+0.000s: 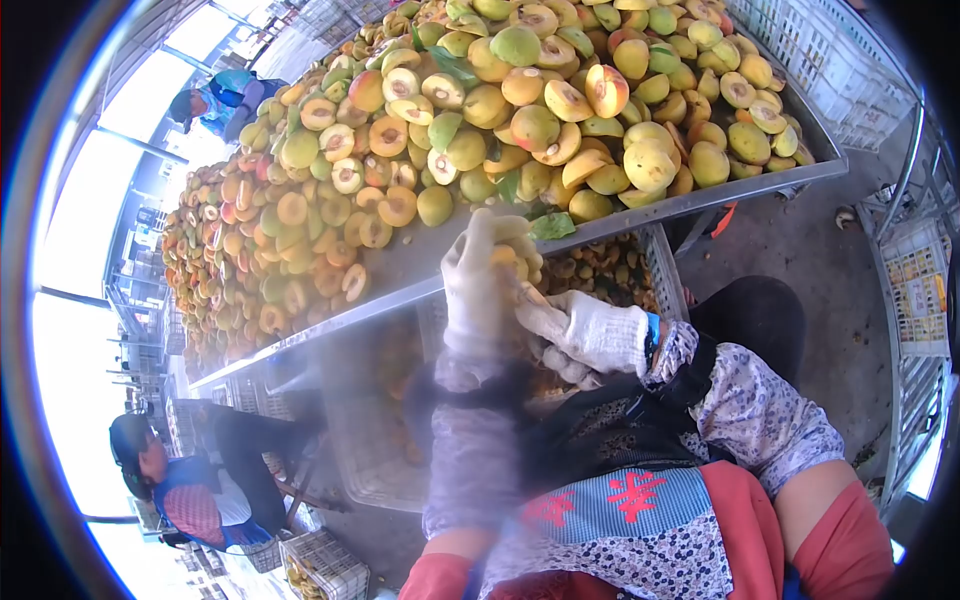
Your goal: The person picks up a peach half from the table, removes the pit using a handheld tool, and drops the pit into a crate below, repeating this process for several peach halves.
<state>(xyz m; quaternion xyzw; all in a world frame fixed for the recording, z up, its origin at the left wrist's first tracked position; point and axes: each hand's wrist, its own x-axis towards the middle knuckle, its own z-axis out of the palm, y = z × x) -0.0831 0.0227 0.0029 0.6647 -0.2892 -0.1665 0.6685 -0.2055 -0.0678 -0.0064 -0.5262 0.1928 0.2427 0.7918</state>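
Observation:
In front of me my left hand [478,275], in a whitish glove, is raised at the metal table's edge with its fingers curled around a yellow fruit [505,256]. Just below and to the right, my right hand [590,335] wears a white knitted glove. Its fingers are bent, with the foremost one reaching up against the fruit; whether a small tool sits in that hand I cannot make out. A large heap of yellow-green fruit [480,105], whole and halved with some stones showing, covers the table. A green leaf [552,226] lies near my left hand.
The table's raised metal rim [700,200] runs across in front of me. Below it stands a crate [660,270] with fruit pieces. Plastic crates [830,65] are stacked at the right. One person [205,480] sits at the left; another [225,100] is beyond the heap.

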